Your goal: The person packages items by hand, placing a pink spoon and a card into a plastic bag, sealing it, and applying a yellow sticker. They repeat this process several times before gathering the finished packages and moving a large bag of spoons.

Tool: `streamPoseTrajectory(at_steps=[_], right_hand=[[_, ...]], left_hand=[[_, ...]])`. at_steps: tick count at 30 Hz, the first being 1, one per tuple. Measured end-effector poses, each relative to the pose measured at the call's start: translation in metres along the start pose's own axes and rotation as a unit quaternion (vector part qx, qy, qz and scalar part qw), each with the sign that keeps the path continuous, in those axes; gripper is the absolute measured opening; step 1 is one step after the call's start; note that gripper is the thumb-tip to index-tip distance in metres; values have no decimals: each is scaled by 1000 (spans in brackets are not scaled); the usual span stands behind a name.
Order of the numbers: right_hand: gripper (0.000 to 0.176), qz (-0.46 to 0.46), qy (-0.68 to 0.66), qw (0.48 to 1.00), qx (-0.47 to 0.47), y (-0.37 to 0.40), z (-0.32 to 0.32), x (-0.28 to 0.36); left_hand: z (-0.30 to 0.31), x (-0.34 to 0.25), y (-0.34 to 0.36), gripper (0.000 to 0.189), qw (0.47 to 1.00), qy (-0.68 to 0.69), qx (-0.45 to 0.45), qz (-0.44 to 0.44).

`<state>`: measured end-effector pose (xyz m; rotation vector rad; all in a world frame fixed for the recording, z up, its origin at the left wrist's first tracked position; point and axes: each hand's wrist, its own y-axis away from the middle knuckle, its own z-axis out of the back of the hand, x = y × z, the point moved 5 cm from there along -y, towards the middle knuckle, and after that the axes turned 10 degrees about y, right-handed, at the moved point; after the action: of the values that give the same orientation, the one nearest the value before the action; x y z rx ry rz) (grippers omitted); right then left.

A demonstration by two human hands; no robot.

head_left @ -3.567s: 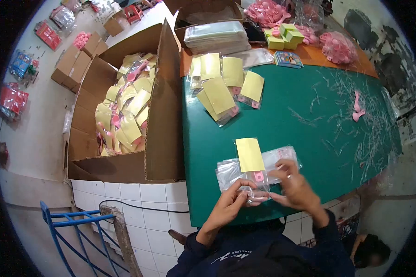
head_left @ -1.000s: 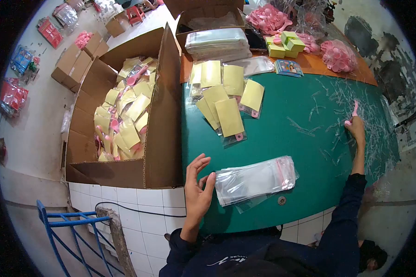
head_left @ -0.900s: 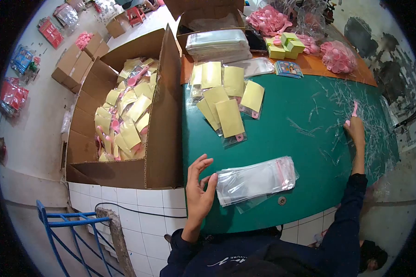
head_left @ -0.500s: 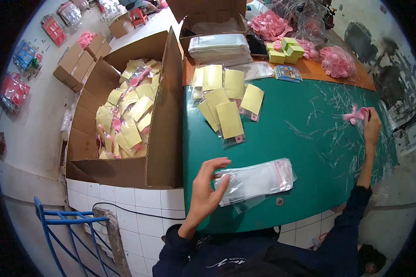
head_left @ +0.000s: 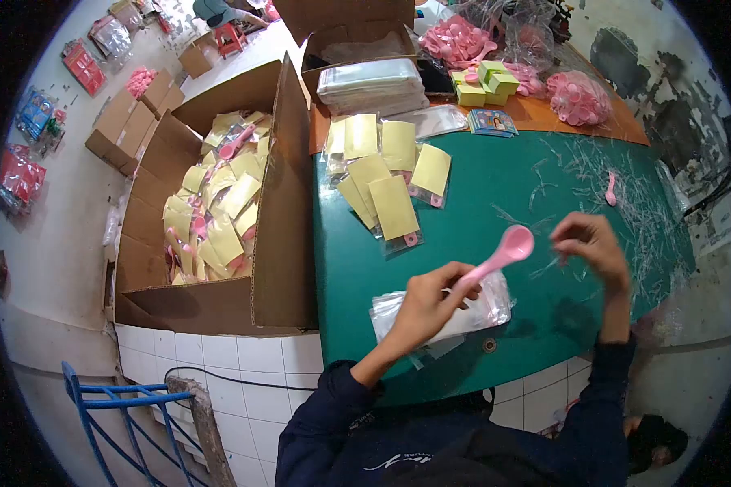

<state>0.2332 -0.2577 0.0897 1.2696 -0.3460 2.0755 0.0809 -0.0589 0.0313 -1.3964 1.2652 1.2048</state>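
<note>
Head view: the left hand (head_left: pixel 426 304) grips a pink spoon (head_left: pixel 499 256) by its handle, thumb along one side and fingers curled beneath, with the bowl end pointing up and away to the right. Hand and spoon are above a stack of clear bags (head_left: pixel 467 321), which lies on the green table (head_left: pixel 349 276) near its front edge. The right hand (head_left: pixel 593 243) is raised to the right of the spoon's bowl, apart from it, its fingers bent in and blurred; a wisp of clear plastic shows at the fingertips, but whether they pinch it is unclear. Beyond it, a second spoon (head_left: pixel 610 188) lies among scattered clear strips (head_left: pixel 646 223). A small round disc (head_left: pixel 489 345) sits just in front of the stack. Farther back on the left, packs (head_left: pixel 394 209) with yellow cards overlap one another, some showing a pink handle end. More such packs fill much of the carton (head_left: pixel 187 304) to the left of the table. Along the back stand a bag pile (head_left: pixel 371 85), picture cards (head_left: pixel 492 122), green boxes (head_left: pixel 502 84) and a pink bundle (head_left: pixel 578 97) in clear plastic.
</note>
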Motion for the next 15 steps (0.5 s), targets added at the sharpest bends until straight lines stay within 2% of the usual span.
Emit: streamPoseTrajectory(at_steps=[1, 2, 4, 5, 6, 9, 10, 11, 13, 14, 15], right_hand=[[9, 48, 12, 999, -11, -2, 31, -10], [6, 96, 22, 995, -22, -3, 66, -25], [14, 11, -48, 987, -150, -17, 150, -79], [22, -112, 369, 884, -264, -11, 218, -152], [30, -310, 665, 619, -280, -2, 282, -223], [41, -92, 648, 677, -336, -4, 234, -165], [38, -119, 437, 828, -330, -11, 169, -90], [35, -101, 363, 884, -277, -15, 113, -48], [38, 33, 198, 967, -158, -16, 18, -9], [40, 77, 348, 923, -148, -10, -21, 18], [39, 154, 346, 914, -145, -7, -50, 39]], left_hand=[[8, 3, 2, 23, 999, 22, -29, -7], [15, 7, 4, 26, 999, 32, -17, 40], [24, 9, 10, 26, 991, 121, -11, 59], [27, 9, 14, 25, 984, 166, -9, 69], [29, 7, 17, 25, 982, 171, -3, 83], [32, 7, 26, 25, 952, 290, -46, 89], [30, 3, 26, 25, 948, 305, -44, 84], [29, 3, 24, 25, 952, 296, -37, 71], [22, 4, 15, 25, 959, 277, -17, 47], [19, 5, 10, 25, 966, 255, -19, 47], [16, 4, 6, 26, 971, 232, -20, 47]])
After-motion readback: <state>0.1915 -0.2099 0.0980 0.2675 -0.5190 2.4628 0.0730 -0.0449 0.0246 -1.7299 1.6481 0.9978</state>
